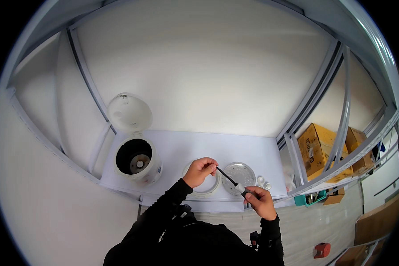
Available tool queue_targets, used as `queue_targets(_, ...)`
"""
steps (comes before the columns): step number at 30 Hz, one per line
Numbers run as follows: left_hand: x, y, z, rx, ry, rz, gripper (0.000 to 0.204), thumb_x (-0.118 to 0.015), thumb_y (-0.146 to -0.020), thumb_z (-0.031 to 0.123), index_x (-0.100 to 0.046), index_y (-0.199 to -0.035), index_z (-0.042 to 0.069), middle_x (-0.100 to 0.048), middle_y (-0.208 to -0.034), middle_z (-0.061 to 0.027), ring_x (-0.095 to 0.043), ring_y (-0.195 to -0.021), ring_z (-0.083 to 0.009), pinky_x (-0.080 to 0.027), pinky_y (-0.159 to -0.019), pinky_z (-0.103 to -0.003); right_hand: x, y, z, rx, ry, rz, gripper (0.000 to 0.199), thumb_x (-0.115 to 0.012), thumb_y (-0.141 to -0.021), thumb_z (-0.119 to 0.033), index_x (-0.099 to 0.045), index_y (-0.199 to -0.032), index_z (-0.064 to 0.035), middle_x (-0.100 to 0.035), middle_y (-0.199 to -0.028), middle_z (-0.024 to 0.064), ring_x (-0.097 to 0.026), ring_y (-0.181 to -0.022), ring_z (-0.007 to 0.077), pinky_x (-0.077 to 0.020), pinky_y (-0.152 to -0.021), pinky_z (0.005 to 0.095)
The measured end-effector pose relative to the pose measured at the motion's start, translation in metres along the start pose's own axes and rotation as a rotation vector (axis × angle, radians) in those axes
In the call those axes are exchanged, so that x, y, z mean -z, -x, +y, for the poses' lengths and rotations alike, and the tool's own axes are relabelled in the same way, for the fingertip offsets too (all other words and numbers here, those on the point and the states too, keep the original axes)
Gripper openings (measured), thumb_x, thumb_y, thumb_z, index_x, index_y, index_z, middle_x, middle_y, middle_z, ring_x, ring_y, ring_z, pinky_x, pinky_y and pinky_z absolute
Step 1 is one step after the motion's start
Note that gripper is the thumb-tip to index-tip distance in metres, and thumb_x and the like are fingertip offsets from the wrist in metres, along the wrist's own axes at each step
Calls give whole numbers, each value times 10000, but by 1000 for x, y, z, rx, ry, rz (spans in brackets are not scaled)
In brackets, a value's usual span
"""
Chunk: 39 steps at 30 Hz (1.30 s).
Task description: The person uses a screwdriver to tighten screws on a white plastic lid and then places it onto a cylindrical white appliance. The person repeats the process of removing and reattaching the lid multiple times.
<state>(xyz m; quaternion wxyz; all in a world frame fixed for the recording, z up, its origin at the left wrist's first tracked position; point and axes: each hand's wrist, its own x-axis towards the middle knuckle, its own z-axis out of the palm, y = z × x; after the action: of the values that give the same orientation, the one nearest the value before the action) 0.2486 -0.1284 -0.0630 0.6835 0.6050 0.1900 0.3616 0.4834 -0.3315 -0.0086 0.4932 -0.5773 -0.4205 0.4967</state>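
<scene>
My right hand is closed round the grey and black handle of a screwdriver. Its dark shaft slants up to the left. At the tip, the fingers of my left hand pinch together; whether a small part is also between them is hidden. Below my left hand lies a white ring, partly covered by that hand. A round metal plate with small holes rests right of the ring, under the screwdriver. Several small white round pieces stand beside the plate.
At the left of the white table stands a white rice cooker, its lid raised and its dark inside showing. Frame posts flank the table. Beyond its right side are a yellow carton, a teal basket and a red stool.
</scene>
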Motion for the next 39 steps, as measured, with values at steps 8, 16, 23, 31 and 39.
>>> queue_targets(8,37,22,34,38,184,199,246,-544,-1072,204,-630,-1131,-18,-614,-923,-38,-600,-833,-116,-509,-794,-280,-63,-34,3,227,27,-95,328,-692,-935,-66,-622,-1250,-5,-667,-927,36,-549,-788,75,-445,-693,241)
queue_targets(16,109,45,71,89,182,308,346,-616,-1038,316,-655,-1188,7,-626,-936,-7,-574,-801,-93,-500,-770,-252,-178,-72,-30,356,324,23,385,-706,-899,-111,-603,-1260,-27,-628,-847,63,-567,-711,139,-471,-653,298)
queue_targets(23,203,72,107,165,47,116,348,-633,-1015,187,-609,-1291,-24,-620,-992,-2,-597,-893,-89,-510,-816,-263,-305,-111,-47,344,357,121,409,-691,-922,-152,-575,-1299,-44,-666,-842,161,-638,-693,252,-500,-645,347)
queue_targets(31,294,91,94,168,28,-5,382,-661,-975,75,-578,-1336,-15,-644,-1095,-31,-634,-975,-107,-530,-840,-266,-409,-137,-22,434,425,278,426,-637,-970,-124,-543,-1377,-40,-699,-1111,192,-692,-986,294,-528,-872,353)
queue_targets(39,319,95,84,151,120,4,394,-672,-977,72,-561,-1340,-33,-656,-1176,-57,-643,-1039,-114,-547,-876,-267,-442,-136,-38,341,447,263,505,-634,-957,-135,-478,-1424,-21,-675,-1188,228,-683,-1061,358,-523,-907,387)
